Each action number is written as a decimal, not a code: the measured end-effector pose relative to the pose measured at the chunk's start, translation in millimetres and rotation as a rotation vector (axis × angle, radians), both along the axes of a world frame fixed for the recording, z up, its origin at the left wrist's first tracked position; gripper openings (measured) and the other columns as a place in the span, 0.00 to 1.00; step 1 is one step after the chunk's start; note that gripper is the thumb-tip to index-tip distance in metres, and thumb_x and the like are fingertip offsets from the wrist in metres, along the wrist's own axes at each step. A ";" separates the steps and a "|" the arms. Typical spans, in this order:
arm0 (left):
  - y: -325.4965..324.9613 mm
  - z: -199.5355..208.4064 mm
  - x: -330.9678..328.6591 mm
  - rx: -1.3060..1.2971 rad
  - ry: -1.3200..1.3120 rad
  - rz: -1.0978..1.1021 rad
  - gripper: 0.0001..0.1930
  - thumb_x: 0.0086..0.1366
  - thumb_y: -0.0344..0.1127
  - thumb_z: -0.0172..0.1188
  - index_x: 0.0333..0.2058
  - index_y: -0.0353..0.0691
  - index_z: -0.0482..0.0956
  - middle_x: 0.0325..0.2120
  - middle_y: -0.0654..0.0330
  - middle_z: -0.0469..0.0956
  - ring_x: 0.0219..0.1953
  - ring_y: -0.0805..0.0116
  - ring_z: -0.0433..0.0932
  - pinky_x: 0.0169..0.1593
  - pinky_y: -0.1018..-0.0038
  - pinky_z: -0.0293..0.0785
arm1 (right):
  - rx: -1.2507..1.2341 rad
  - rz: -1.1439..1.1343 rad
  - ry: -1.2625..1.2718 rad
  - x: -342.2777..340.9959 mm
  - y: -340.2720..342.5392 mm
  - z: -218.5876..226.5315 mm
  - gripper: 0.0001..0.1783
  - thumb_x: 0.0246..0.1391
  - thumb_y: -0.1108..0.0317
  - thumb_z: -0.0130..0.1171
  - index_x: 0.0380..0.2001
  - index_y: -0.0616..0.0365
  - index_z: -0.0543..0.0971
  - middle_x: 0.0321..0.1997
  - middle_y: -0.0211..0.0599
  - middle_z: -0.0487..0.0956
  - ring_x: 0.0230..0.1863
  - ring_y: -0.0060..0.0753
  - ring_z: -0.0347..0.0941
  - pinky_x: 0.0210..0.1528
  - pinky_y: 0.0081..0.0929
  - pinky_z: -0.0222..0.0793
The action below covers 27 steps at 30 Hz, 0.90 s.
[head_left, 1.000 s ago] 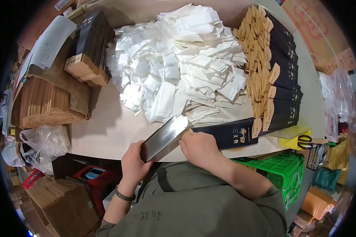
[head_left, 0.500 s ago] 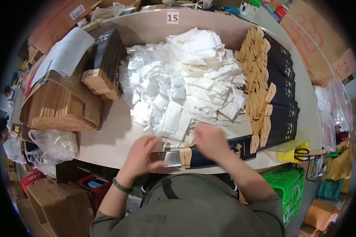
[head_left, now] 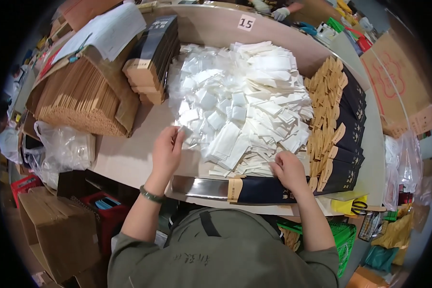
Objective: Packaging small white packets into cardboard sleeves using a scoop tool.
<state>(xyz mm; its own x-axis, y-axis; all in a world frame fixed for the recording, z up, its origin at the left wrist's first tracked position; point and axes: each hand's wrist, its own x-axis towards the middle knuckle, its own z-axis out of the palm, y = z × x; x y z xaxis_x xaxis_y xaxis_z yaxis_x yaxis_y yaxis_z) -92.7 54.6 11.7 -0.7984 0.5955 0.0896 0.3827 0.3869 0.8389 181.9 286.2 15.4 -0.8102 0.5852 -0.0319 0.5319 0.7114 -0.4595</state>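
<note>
My left hand [head_left: 167,152] is at the left edge of a pile of small clear packets [head_left: 206,99], its thumb and finger pinched on one small clear packet. My right hand [head_left: 291,173] has its fingers curled at the near edge of the white paper packets [head_left: 269,93]; what they hold, if anything, I cannot make out. Just below it, a dark blue paper sleeve [head_left: 266,191] with a tan end lies along the table's near edge. A shiny metal strip [head_left: 201,187] extends left from the sleeve's tan end. Neither hand grips the sleeve.
Dark sleeves with tan ends [head_left: 348,144] are fanned out at the right. Stacked dark sleeves [head_left: 153,48] stand at the back left, beside a carton of tan sheets [head_left: 84,98]. Scissors [head_left: 359,207] lie at the right edge, above a green crate [head_left: 345,242].
My left hand has left the metal strip and moved up to the clear packets. My right hand has shifted right along the white packets' near edge. The view has turned slightly.
</note>
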 end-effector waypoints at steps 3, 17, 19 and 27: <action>-39.2 -6.6 33.5 -0.118 0.188 -0.375 0.06 0.60 0.27 0.59 0.38 0.36 0.77 0.34 0.53 0.78 0.36 0.51 0.77 0.38 0.64 0.73 | 0.046 0.073 0.060 -9.8 -5.1 -14.1 0.10 0.52 0.65 0.65 0.28 0.60 0.76 0.31 0.44 0.75 0.36 0.51 0.73 0.38 0.40 0.70; -86.0 42.6 -36.8 0.250 0.756 -0.034 0.15 0.54 0.24 0.68 0.42 0.36 0.80 0.42 0.53 0.81 0.47 0.54 0.79 0.51 0.65 0.74 | 0.422 0.751 0.105 -105.0 -2.2 58.2 0.06 0.46 0.72 0.61 0.31 0.58 0.79 0.37 0.40 0.78 0.43 0.46 0.75 0.47 0.39 0.72; -83.4 99.5 -83.3 0.179 0.935 0.167 0.09 0.59 0.24 0.64 0.39 0.37 0.82 0.40 0.54 0.82 0.44 0.57 0.81 0.49 0.66 0.75 | 0.505 0.902 0.276 -129.9 -1.7 49.5 0.07 0.45 0.72 0.60 0.32 0.58 0.79 0.39 0.39 0.79 0.44 0.44 0.75 0.51 0.37 0.72; -98.9 131.6 -202.5 -0.432 0.714 0.196 0.14 0.62 0.35 0.59 0.42 0.33 0.83 0.28 0.45 0.81 0.34 0.51 0.83 0.40 0.64 0.77 | 0.432 0.868 0.020 -118.9 -3.5 25.6 0.08 0.39 0.71 0.61 0.27 0.56 0.75 0.36 0.36 0.75 0.44 0.41 0.73 0.49 0.34 0.71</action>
<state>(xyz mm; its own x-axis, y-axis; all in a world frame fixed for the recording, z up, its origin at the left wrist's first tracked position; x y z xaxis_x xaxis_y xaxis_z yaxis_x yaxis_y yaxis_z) -295.2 -44.3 143.3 -0.7289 0.5504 0.4072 0.6563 0.7312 0.1863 63.0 282.8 41.0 -0.9637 -0.2592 0.0641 -0.2634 0.9622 -0.0697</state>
